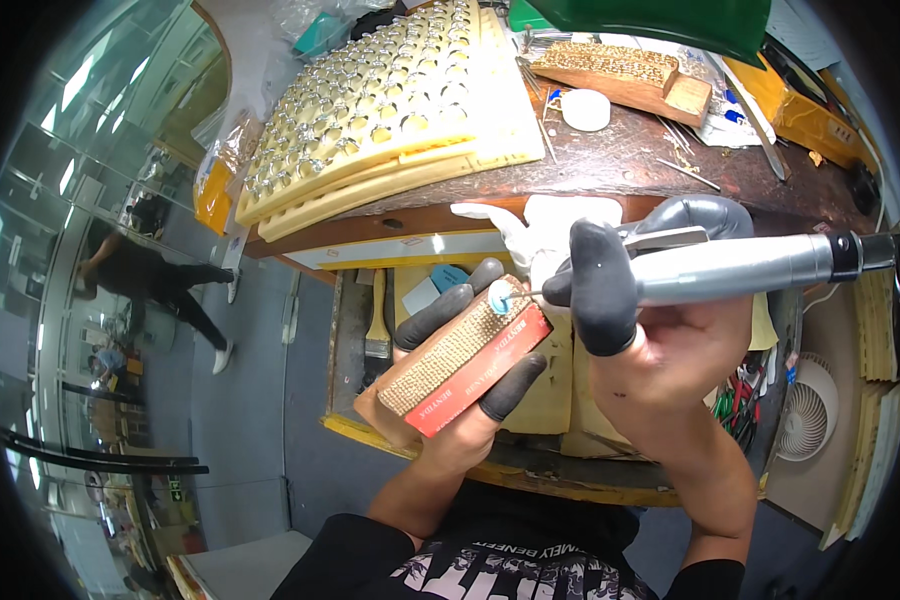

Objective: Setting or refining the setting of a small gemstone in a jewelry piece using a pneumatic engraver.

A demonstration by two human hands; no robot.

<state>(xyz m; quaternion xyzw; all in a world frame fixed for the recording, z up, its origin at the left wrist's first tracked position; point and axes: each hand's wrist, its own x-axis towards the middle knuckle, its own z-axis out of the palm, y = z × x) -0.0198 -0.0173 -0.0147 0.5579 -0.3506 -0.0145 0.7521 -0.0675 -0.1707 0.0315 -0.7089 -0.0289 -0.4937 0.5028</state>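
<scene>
My left hand (pixel 470 400), with black finger covers, grips a wooden block (pixel 445 375). Rows of small gold-coloured dots cover the block's upper face, and one long side is red with print. In my right hand (pixel 660 330), also wearing black finger covers, is a silver rotary handpiece (pixel 735 270). Its thin shank ends in a small blue-and-white tip (pixel 500 298) at the far end of the block; whether it touches the surface I cannot tell. Just behind both hands a white glove-like thing (pixel 540 235) sits at the bench edge.
Stacked cream trays (pixel 410 165) hold many rings at the back left. A gold-studded wooden block (pixel 610 75), a round white lid (pixel 585 110) and thin metal tools lie on the bench. Below is an open drawer (pixel 560 480) with a brush (pixel 378 320). A white fan (pixel 808 405) stands right.
</scene>
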